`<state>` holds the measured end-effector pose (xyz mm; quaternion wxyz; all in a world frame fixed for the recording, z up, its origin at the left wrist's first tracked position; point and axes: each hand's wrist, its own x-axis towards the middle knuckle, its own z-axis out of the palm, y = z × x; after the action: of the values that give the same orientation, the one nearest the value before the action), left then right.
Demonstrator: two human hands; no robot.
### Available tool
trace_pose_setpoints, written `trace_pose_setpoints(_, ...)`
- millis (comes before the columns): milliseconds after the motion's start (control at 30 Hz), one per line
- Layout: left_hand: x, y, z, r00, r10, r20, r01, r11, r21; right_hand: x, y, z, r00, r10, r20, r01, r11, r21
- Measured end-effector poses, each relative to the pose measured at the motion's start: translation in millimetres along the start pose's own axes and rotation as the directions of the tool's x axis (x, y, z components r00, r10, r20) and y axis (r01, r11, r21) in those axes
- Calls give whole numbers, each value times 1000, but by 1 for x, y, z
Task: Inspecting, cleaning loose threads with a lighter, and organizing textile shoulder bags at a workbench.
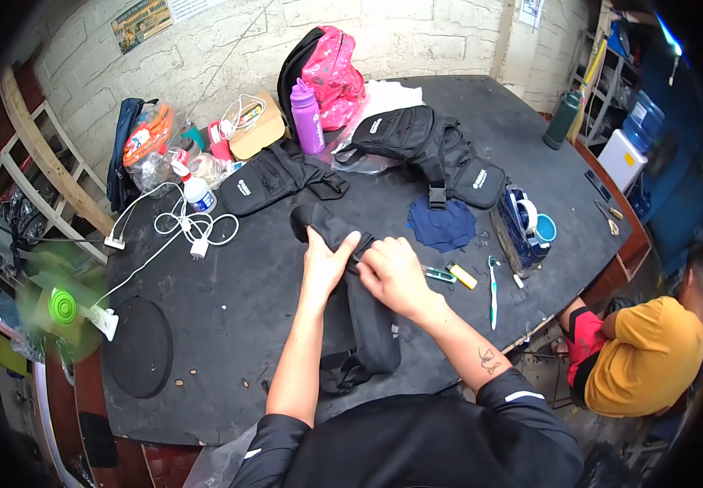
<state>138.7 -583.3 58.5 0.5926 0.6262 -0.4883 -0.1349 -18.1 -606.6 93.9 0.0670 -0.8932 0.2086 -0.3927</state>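
Over the near middle of the dark table I hold a black fabric bag with straps. My left hand grips its upper part, with the thumb on top. Close beside it, the bent fingers of my right hand pinch the edge of the same bag; the fingertips are partly hidden. The bag's lower end, with a strap, lies on the table close to my body. To the right of my right hand are a teal-handled cutter, a yellow lighter-like piece and a toothbrush.
Black bags, a purple bottle and a pink backpack stand farther back. Left are a spray bottle, white cords, a spinning fan and a black disc. A person sits right.
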Motion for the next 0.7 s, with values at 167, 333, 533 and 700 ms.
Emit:
trace_pose_setpoints(167, -17, 25, -18, 887, -297, 354, 450, 730, -515, 12, 43, 8, 938, 346, -38, -309, 877, 367)
trace_pose_setpoints(333, -25, 31, -23, 946, -119, 303, 321, 488, -811, -11, 97, 35, 710, 642, 290, -633, 400, 662)
trace_pose_setpoints(533, 10, -18, -48, 820, -330, 469, 552, 239, -799, -69, 113, 45, 565, 252, 785, -464, -690, 555)
trace_pose_setpoints(700, 13, -14, -39, 900, 76, -430, -28, 993, 117, -45, 106, 32, 547, 436, 715, -561, -443, 700)
